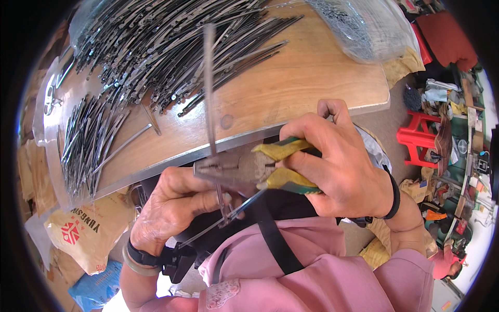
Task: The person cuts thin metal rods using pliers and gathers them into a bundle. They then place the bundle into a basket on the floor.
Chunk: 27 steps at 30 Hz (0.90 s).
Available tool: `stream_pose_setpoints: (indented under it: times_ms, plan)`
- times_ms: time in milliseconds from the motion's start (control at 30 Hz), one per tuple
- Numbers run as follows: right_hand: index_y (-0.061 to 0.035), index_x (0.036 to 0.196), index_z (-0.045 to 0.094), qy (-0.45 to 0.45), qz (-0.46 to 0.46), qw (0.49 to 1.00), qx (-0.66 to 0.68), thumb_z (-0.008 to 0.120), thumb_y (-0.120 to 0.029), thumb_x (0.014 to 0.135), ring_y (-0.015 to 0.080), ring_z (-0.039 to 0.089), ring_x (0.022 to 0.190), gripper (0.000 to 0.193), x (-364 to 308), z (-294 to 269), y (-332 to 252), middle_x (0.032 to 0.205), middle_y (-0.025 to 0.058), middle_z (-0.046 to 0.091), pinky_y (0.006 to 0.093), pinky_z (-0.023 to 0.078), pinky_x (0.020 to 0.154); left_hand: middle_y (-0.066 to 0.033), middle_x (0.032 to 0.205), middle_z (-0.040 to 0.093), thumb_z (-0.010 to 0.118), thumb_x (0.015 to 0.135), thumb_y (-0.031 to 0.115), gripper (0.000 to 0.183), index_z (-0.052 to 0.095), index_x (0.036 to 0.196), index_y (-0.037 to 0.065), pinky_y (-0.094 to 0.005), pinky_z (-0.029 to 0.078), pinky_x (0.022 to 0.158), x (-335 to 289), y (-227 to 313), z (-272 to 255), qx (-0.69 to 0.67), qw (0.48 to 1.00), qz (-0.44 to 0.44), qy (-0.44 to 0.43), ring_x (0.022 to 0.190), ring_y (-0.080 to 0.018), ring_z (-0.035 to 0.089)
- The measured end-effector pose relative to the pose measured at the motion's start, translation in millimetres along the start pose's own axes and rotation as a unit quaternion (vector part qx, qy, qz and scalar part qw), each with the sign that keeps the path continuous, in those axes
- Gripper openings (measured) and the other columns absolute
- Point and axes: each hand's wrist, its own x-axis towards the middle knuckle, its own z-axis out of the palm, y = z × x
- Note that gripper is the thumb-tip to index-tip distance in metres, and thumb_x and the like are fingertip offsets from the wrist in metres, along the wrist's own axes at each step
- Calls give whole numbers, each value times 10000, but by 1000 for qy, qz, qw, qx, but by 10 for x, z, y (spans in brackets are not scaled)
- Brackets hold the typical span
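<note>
My right hand (pixel 338 161) is wrapped round a pair of combination pliers (pixel 249 169) with yellow and green handles. Their jaws point left and cross a long thin metal strip (pixel 210 99), which stands up over the table edge and is blurred at its top. I cannot tell whether the jaws grip it. Beside the jaws, my left hand (pixel 174 203) pinches the strip's lower part between thumb and fingers. A second thin strip (pixel 208 229) slants below that hand, above my lap; what holds it is hidden.
On the wooden table (pixel 306 67) lie a large heap of dark metal strips (pixel 156 57) and a smaller silvery bunch (pixel 86 145). A clear plastic bag (pixel 384 31) of thin metal parts sits far right. A red stool (pixel 418 132), a printed sack (pixel 86 229) and another person (pixel 447 265) are around.
</note>
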Motion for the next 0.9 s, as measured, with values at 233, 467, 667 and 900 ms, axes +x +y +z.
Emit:
stream_pose_setpoints:
  times_ms: [233, 467, 667, 900]
  plan:
    - [-49, 797, 654, -3, -35, 999, 36, 673, -148, 581, 252, 564, 821, 239, 52, 113, -56, 994, 96, 579, 477, 349, 818, -67, 749, 656, 663, 922, 134, 179, 648, 1006, -24, -237, 458, 499, 88, -254, 270, -124, 992, -11, -3, 559, -126, 604]
    - [-23, 790, 661, 51, 48, 998, -3, 751, -136, 658, 278, 565, 899, 196, -64, -108, -27, 1010, 117, 579, 432, 401, 815, -35, 625, 554, 591, 972, 142, 192, 613, 994, -47, -229, 315, 406, 70, -414, 425, -245, 964, 36, 95, 432, -80, 440]
    - [22, 850, 682, -36, 150, 978, 139, 792, -127, 715, 335, 579, 874, 229, -398, -5, -95, 1078, 163, 602, 397, 464, 781, 18, 726, 562, 600, 947, -2, 56, 637, 983, -23, -187, 353, 546, -23, -347, 416, -150, 974, 117, 122, 618, -25, 447]
    - [-30, 1024, 724, -71, 211, 940, 258, 803, -141, 678, 317, 609, 977, 372, -412, 71, -206, 1137, 141, 595, 372, 503, 834, 21, 755, 588, 621, 913, -48, 35, 632, 931, -19, -184, 396, 607, -59, -262, 448, -83, 977, 143, 136, 670, -22, 468]
